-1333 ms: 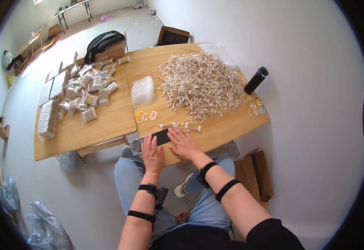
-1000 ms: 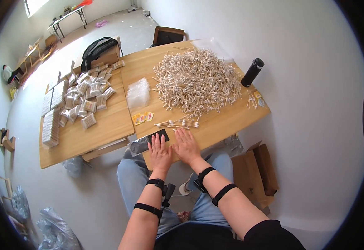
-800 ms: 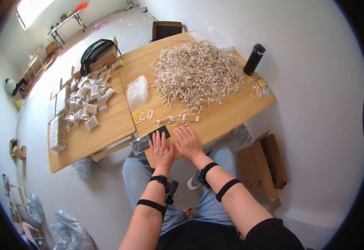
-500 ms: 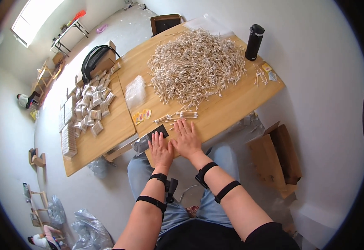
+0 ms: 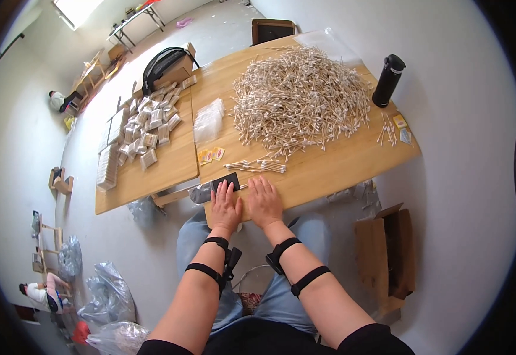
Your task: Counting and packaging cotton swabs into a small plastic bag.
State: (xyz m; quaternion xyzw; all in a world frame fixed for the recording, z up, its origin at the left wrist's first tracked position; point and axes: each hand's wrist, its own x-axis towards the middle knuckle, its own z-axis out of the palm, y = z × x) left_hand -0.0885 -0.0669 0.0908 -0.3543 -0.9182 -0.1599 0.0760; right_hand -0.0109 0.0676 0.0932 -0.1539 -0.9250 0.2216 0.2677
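Note:
My left hand (image 5: 226,208) lies palm down at the table's near edge, fingers stretched over a flat black pad (image 5: 232,179). Beside it, my right hand (image 5: 265,202) rests flat on the wood, fingers extended and just short of a small row of cotton swabs (image 5: 271,166). Another small bunch of cotton swabs (image 5: 236,165) lies left of that row. Neither hand holds anything that shows. Next to my left fingers is a crumpled grey plastic bag (image 5: 201,193). Beyond the rows spreads a large heap of loose cotton swabs (image 5: 302,97).
Clear plastic bags (image 5: 209,120) and yellow cards (image 5: 212,155) lie left of the heap. Packed swab bundles (image 5: 149,130) cover the left table beside a black bag (image 5: 166,66). A black bottle (image 5: 388,81) stands far right; an open carton (image 5: 386,254) sits on the floor.
The view has turned, shifting the table in the picture. My hands remain flat at the table edge, with a slightly wider gap between the thumbs.

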